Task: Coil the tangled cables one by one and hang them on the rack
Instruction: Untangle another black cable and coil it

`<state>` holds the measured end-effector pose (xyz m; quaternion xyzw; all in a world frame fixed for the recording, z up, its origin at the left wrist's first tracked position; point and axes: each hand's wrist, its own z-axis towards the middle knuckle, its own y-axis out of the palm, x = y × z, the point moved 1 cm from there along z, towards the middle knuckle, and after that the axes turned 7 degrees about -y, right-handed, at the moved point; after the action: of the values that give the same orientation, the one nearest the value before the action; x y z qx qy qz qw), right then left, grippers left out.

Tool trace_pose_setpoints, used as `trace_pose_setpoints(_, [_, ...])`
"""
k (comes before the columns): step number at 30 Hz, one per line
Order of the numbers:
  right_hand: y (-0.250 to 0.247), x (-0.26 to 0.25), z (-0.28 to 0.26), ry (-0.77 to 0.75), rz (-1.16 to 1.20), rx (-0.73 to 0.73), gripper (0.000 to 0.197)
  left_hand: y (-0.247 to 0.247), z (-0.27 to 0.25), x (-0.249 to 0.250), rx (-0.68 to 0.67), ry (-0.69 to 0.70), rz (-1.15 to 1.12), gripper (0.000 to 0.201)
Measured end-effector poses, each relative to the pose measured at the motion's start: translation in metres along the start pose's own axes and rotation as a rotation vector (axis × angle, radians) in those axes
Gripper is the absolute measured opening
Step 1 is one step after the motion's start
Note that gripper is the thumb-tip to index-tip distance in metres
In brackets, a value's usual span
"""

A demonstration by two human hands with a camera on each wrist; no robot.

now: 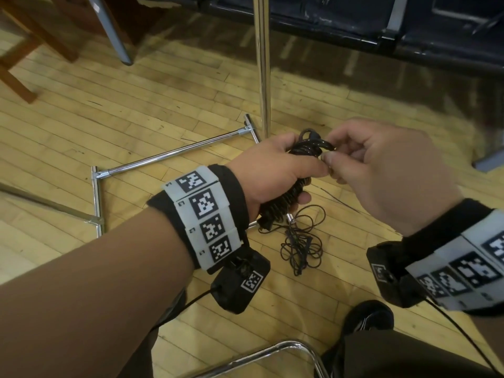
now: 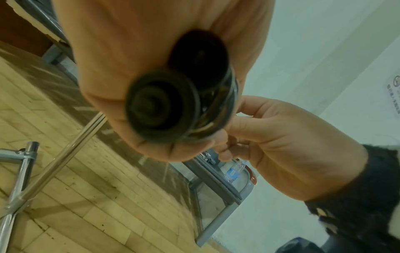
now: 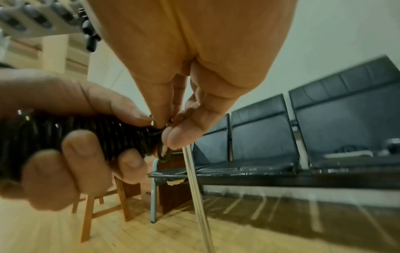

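My left hand grips a thick black spiral cable bunched into a bundle, in front of me above the floor. The bundle shows end-on in the left wrist view as dark rings, and side-on as the spiral cable in the right wrist view. My right hand pinches the cable's top end between thumb and fingertips, right beside the left thumb. A thin black cable lies tangled on the floor below my hands. The chrome rack's upright pole rises just behind them.
The rack's chrome base bars lie on the wooden floor to the left. A row of dark padded seats stands behind the pole. A wooden stool is at the far left, a chrome chair frame near my shoe.
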<state>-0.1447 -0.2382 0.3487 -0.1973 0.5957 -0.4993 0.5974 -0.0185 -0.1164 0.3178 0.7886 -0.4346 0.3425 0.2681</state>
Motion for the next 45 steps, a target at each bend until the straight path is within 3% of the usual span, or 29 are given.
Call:
trace_pose_setpoints(5, [0.002,-0.002,-0.001,0.144,0.245,-0.021,0.008,-0.003,0.0,0.0,0.018,0.016,0.073,0.035])
trace_pose_setpoints(11, [0.0,0.003,-0.001,0.15,0.133,-0.05,0.009,-0.001,-0.001,0.0,-0.08,-0.031,-0.017,0.036])
trace_pose_setpoints(17, [-0.003,0.003,-0.001,0.136,0.214,-0.066,0.013,-0.005,0.0,0.0,-0.078,-0.036,-0.027,0.036])
trace_pose_setpoints(26, [-0.003,-0.006,-0.004,-0.049,-0.067,-0.1,0.013,-0.001,0.003,-0.005,-0.011,-0.038,0.099,0.04])
trace_pose_setpoints(37, [-0.005,-0.008,-0.003,-0.121,-0.12,-0.114,0.01,-0.005,0.005,-0.006,-0.072,-0.047,0.226,0.034])
trace_pose_setpoints(45, [-0.01,-0.003,0.001,-0.126,-0.083,-0.109,0.017,-0.007,0.004,-0.003,-0.104,-0.044,0.103,0.034])
